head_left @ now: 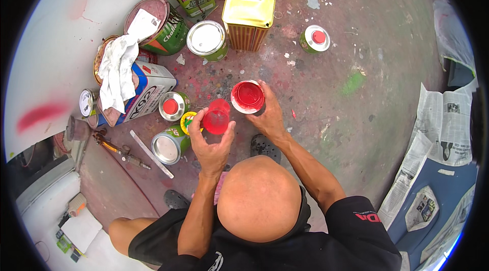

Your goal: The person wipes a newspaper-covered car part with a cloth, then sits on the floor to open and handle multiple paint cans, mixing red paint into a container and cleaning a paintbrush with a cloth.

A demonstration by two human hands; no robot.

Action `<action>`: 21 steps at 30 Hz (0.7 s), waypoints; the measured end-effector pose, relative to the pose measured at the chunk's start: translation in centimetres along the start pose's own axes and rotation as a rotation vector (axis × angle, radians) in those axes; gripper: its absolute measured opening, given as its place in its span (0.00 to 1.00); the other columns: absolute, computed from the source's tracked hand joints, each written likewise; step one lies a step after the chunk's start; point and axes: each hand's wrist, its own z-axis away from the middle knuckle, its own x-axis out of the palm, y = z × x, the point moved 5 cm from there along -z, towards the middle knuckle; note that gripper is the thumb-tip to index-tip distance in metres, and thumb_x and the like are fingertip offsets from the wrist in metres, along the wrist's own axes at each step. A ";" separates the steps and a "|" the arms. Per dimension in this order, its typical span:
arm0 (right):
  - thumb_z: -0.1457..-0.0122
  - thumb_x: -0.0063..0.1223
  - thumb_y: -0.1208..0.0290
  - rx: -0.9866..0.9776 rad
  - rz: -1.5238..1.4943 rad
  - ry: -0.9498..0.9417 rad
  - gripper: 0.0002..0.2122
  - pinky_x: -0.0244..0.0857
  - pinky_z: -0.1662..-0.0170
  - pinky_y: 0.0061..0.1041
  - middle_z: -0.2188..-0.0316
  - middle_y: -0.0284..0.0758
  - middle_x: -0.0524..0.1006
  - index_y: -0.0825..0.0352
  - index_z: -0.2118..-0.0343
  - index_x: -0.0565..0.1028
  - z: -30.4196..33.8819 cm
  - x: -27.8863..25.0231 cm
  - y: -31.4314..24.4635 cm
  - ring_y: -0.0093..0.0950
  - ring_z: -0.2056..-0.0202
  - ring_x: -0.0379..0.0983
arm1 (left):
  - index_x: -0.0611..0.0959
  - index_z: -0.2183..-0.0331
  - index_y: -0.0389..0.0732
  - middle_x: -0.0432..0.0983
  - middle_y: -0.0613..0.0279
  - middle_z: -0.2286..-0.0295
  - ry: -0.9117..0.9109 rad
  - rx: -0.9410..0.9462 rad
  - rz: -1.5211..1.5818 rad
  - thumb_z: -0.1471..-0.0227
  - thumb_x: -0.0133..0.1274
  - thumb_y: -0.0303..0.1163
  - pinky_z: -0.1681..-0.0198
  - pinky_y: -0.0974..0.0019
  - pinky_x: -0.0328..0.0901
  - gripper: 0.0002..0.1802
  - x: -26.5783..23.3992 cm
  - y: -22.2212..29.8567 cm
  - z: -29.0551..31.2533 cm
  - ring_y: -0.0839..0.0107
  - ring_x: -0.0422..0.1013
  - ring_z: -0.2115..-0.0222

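Note:
My left hand (211, 150) is closed around a see-through plastic cup stained red (218, 117), with fingers on one side and thumb on the other. Just right of it, my right hand (270, 120) grips a white-rimmed cup with red paint (248, 96) inside. The two cups are held close together but apart, over the paint-spotted floor. Beside my left hand are a yellow-rimmed round can (189, 123), a small can with a red cap (173, 106) and a green can with a silver top (167, 149).
Beyond my hands stand a gold rectangular tin (249, 6), a white-lidded can (207, 38) and a large green can (165, 26). A red-capped can (315, 39) sits farther right. Leftward are a rag-topped tin (147, 88), a flat stick (151, 154) and a spray gun (119, 149).

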 end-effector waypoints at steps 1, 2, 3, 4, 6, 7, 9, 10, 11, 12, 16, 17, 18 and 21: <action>0.54 0.81 0.74 -0.012 -0.002 0.014 0.55 0.63 0.26 0.42 0.27 0.46 0.69 0.66 0.22 0.56 0.0 -0.1 -0.1 0.45 0.28 0.68 | 0.74 0.36 0.36 0.78 0.51 0.44 -0.003 -0.011 0.006 0.53 0.81 0.31 0.40 0.54 0.70 0.47 0.0 -0.1 0.0 0.57 0.76 0.45; 0.54 0.81 0.74 0.012 -0.020 0.009 0.55 0.63 0.26 0.42 0.28 0.46 0.70 0.67 0.23 0.56 0.0 -0.1 0.1 0.45 0.28 0.68 | 0.73 0.36 0.36 0.78 0.50 0.44 0.002 -0.005 0.005 0.53 0.81 0.31 0.39 0.54 0.70 0.47 0.0 -0.1 0.0 0.57 0.76 0.45; 0.54 0.82 0.74 0.037 -0.039 0.011 0.56 0.63 0.26 0.41 0.28 0.46 0.70 0.67 0.23 0.56 0.1 -0.1 0.2 0.45 0.28 0.68 | 0.73 0.36 0.36 0.78 0.50 0.44 0.002 -0.001 0.000 0.53 0.81 0.31 0.39 0.54 0.70 0.47 0.0 -0.1 0.0 0.57 0.76 0.45; 0.54 0.82 0.74 0.057 -0.058 0.012 0.56 0.63 0.26 0.41 0.28 0.46 0.70 0.67 0.23 0.56 0.2 -0.1 0.3 0.44 0.28 0.68 | 0.73 0.36 0.36 0.78 0.50 0.43 0.006 0.001 -0.002 0.53 0.81 0.30 0.39 0.54 0.70 0.47 0.1 -0.1 0.0 0.57 0.76 0.44; 0.54 0.82 0.73 0.088 -0.064 0.024 0.55 0.64 0.27 0.43 0.30 0.48 0.71 0.67 0.23 0.57 0.3 -0.1 0.5 0.48 0.30 0.69 | 0.73 0.36 0.35 0.78 0.50 0.43 -0.004 -0.016 0.018 0.52 0.81 0.30 0.39 0.54 0.70 0.47 0.2 -0.1 0.1 0.57 0.76 0.44; 0.54 0.82 0.73 0.090 -0.065 0.031 0.55 0.65 0.28 0.44 0.31 0.49 0.72 0.67 0.23 0.57 0.4 -0.1 0.5 0.50 0.31 0.69 | 0.73 0.36 0.35 0.78 0.49 0.43 -0.007 -0.024 0.029 0.52 0.81 0.30 0.38 0.54 0.70 0.47 0.3 -0.2 0.1 0.57 0.76 0.44; 0.53 0.83 0.70 0.116 -0.046 0.020 0.56 0.65 0.28 0.44 0.31 0.50 0.72 0.68 0.23 0.56 0.6 0.0 0.7 0.50 0.31 0.69 | 0.73 0.36 0.35 0.78 0.49 0.43 -0.006 -0.033 0.067 0.51 0.81 0.29 0.38 0.55 0.70 0.46 0.4 -0.1 0.1 0.58 0.77 0.44; 0.53 0.83 0.69 0.131 -0.041 0.023 0.56 0.65 0.28 0.44 0.31 0.50 0.72 0.69 0.23 0.56 0.6 0.0 0.7 0.50 0.31 0.69 | 0.73 0.36 0.35 0.78 0.49 0.43 -0.005 -0.037 0.085 0.51 0.80 0.29 0.38 0.55 0.71 0.46 0.5 -0.1 0.1 0.58 0.77 0.44; 0.53 0.84 0.68 0.129 -0.042 0.018 0.56 0.65 0.28 0.44 0.32 0.50 0.72 0.70 0.23 0.56 0.6 0.0 0.7 0.49 0.31 0.69 | 0.73 0.36 0.35 0.79 0.49 0.43 -0.010 -0.048 0.098 0.51 0.80 0.29 0.38 0.55 0.71 0.46 0.6 -0.1 0.2 0.59 0.77 0.44; 0.53 0.84 0.67 0.134 -0.048 0.022 0.57 0.65 0.29 0.44 0.32 0.51 0.72 0.71 0.23 0.56 0.6 0.0 0.6 0.49 0.31 0.69 | 0.72 0.36 0.35 0.79 0.49 0.43 -0.016 -0.060 0.110 0.50 0.80 0.29 0.38 0.56 0.71 0.46 0.7 -0.1 0.2 0.59 0.78 0.44; 0.53 0.85 0.65 0.123 -0.066 0.022 0.58 0.65 0.29 0.44 0.33 0.51 0.73 0.74 0.24 0.54 0.5 -0.2 0.2 0.49 0.31 0.70 | 0.72 0.35 0.36 0.79 0.50 0.43 -0.031 -0.135 0.195 0.48 0.78 0.26 0.36 0.58 0.70 0.44 0.8 -0.3 0.4 0.63 0.76 0.43; 0.53 0.86 0.65 0.138 -0.074 0.013 0.58 0.65 0.29 0.44 0.33 0.51 0.73 0.74 0.24 0.54 0.5 -0.2 0.2 0.49 0.31 0.70 | 0.72 0.35 0.36 0.79 0.50 0.43 -0.035 -0.136 0.168 0.48 0.78 0.26 0.36 0.58 0.70 0.44 0.8 -0.4 0.4 0.63 0.76 0.43; 0.53 0.86 0.64 0.152 -0.083 0.005 0.59 0.65 0.29 0.44 0.33 0.51 0.74 0.74 0.23 0.54 0.6 -0.2 0.1 0.49 0.31 0.71 | 0.73 0.35 0.35 0.79 0.50 0.43 -0.035 -0.128 0.148 0.47 0.78 0.26 0.36 0.58 0.70 0.44 0.7 -0.2 0.5 0.63 0.76 0.43; 0.54 0.86 0.64 0.195 -0.175 -0.006 0.60 0.65 0.29 0.44 0.33 0.51 0.74 0.75 0.23 0.53 0.8 -0.1 0.2 0.49 0.32 0.71 | 0.74 0.35 0.34 0.79 0.50 0.42 -0.055 -0.080 0.048 0.46 0.77 0.26 0.36 0.59 0.70 0.42 0.5 0.1 0.6 0.63 0.76 0.43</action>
